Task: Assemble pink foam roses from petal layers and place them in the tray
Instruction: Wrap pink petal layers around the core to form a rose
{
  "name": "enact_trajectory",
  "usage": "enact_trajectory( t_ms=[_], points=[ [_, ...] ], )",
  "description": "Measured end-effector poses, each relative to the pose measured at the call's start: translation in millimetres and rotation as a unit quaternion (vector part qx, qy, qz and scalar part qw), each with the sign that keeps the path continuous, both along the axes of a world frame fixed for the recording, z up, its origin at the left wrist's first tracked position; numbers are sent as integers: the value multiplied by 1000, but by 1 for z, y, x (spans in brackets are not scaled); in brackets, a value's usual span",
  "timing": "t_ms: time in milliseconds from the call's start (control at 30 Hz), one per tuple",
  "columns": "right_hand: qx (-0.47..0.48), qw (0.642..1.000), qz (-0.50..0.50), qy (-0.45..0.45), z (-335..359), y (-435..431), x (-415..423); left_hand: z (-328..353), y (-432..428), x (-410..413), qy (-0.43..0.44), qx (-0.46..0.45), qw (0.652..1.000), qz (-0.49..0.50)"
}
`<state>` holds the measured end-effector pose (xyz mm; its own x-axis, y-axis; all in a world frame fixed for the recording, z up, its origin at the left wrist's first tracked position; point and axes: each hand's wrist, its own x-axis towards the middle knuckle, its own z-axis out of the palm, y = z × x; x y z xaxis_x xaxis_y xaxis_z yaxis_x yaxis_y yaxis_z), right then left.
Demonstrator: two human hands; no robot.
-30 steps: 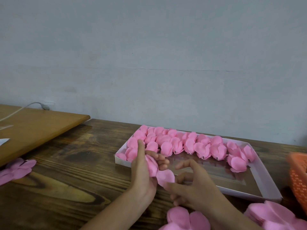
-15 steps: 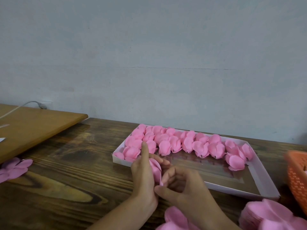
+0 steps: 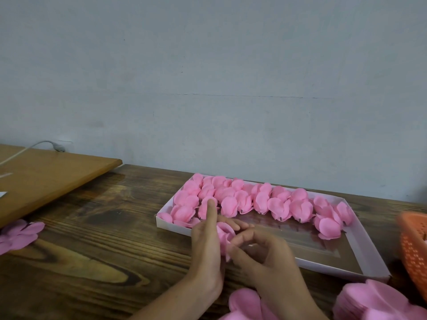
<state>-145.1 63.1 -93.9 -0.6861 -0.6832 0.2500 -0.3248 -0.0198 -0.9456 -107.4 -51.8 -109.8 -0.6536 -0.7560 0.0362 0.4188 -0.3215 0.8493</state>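
Dark wooden tabletop (image 3: 92, 227) is filling my feed under a pale grey wall (image 3: 208, 65); over it, just in front of the near rim of a shallow white cardboard tray (image 3: 335, 269), a pink foam rose (image 3: 225, 234) is sitting between both hands; the left hand (image 3: 207, 248) is cupping it, fingers curling round its far side, index finger pointing straight up; the right hand (image 3: 265, 257) is pinching its lower petals with thumb and bent fingers; finished pink roses (image 3: 261, 199) are crowding the tray's far and left parts; flat pink petal layers (image 3: 374, 301) are lying at the near edge; an orange plastic basket (image 3: 413, 245) is standing right of the tray; a lighter wooden board (image 3: 46, 179) is lying left.
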Motion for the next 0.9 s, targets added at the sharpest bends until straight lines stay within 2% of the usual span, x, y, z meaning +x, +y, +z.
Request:
enact_trajectory(
  t_ms=[133, 267, 400, 467, 567, 667, 767, 833, 900],
  points=[
    [-20, 999, -28, -18, -1, 0, 0, 2, 1, 1, -15, -28, 999, -13],
    [-41, 996, -39, -62, 3, -2, 1, 5, 0, 5, 8, -60, 995, -78],
    [-65, 992, -46, -94, 20, 1, -2, 7, -10, 7, 64, -125, 977, -158],
    [-67, 990, -43, -120, 29, 5, -7, 3, -15, 6, 61, -175, 965, -185],
    [-40, 985, -28, -164, 41, 9, -13, -4, -17, 4, 9, -253, 957, -140],
    [-9, 986, -10, -169, 45, 11, -15, -6, -18, 2, -25, -305, 947, -96],
    [29, 996, 15, -80, 48, 13, -17, -5, -17, 2, -36, -333, 938, -85],
    [60, 997, 9, 56, 51, 19, -19, -2, -14, 3, -35, -342, 935, -83],
    [94, 971, -6, 218, 53, 24, -22, 0, -12, 4, -39, -341, 936, -82]
  ],
)
